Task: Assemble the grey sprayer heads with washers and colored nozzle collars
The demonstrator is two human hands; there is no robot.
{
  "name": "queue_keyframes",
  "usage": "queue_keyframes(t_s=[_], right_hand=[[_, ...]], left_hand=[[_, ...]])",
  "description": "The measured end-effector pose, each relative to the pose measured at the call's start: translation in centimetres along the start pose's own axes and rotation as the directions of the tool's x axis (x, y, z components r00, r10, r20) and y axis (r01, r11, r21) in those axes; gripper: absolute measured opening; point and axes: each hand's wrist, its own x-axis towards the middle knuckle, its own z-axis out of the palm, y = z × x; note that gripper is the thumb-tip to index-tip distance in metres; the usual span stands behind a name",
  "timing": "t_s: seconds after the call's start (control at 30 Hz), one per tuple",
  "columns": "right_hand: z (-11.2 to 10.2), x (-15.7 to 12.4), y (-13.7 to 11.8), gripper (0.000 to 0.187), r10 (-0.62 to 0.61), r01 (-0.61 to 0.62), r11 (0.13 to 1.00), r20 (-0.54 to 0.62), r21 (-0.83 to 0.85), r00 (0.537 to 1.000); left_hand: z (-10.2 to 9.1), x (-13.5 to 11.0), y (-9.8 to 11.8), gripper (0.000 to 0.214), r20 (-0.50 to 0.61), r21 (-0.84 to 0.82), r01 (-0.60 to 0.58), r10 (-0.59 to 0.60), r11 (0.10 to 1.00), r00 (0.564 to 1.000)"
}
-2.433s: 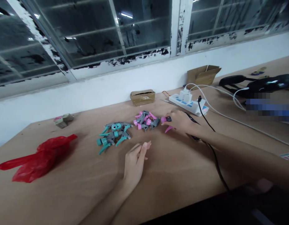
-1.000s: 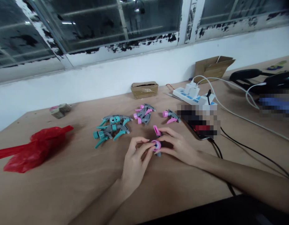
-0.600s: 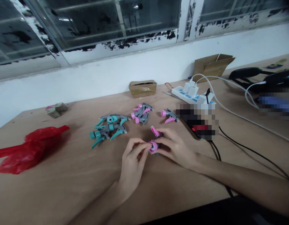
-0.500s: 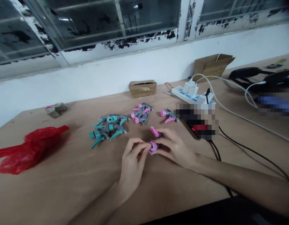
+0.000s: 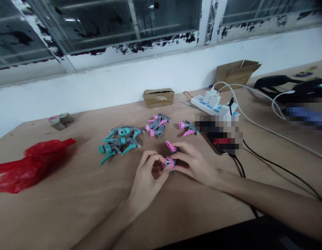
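Note:
Low over the front middle of the table, a pink and grey trigger spray head (image 5: pixel 171 161) is held between both hands, its round pink collar turned toward the left. My right hand (image 5: pixel 199 165) is closed around the grey body, which the fingers largely hide. My left hand (image 5: pixel 146 178) grips the collar's rim with thumb and forefinger, the thumb at the opening. Just beyond lie several pink and grey spray heads (image 5: pixel 158 125) in a heap and one single pink spray head (image 5: pixel 188 128). To the left is a pile of teal and grey spray heads (image 5: pixel 121 139).
A crumpled red plastic bag (image 5: pixel 37 163) and a small greenish block (image 5: pixel 61 121) are on the left. Small and larger cardboard boxes (image 5: pixel 159 98) stand by the wall. A white power strip (image 5: pixel 208 105), tweezers (image 5: pixel 191 105), a blurred dark device (image 5: pixel 218 139) and cables (image 5: pixel 278 168) occupy the right.
My left thumb and forefinger have spread from a pinch at the collar's opening to a grip on its rim. The spray head has shifted slightly left with my right hand.

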Motion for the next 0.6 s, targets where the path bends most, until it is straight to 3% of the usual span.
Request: queue_keyframes(t_s=[0.2,0.4,0.6], right_hand=[[-0.1,0.1,-0.2,0.015,-0.038,0.039,0.999,0.018,-0.015,0.999],[-0.4,0.1,0.0,0.017,0.016,-0.016,1.000,0.043,-0.007,0.999],[-0.8,0.0,1.1,0.018,0.060,-0.060,0.998,0.026,0.012,0.998]], left_hand=[[-0.6,0.4,-0.6,0.009,0.073,-0.030,0.007,-0.005,1.000,0.997],[-0.6,0.2,0.2,0.007,0.032,0.041,-0.075,0.074,0.996,0.997],[-0.5,-0.1,0.0,0.006,-0.032,-0.012,-0.093,0.092,0.996,0.995]])
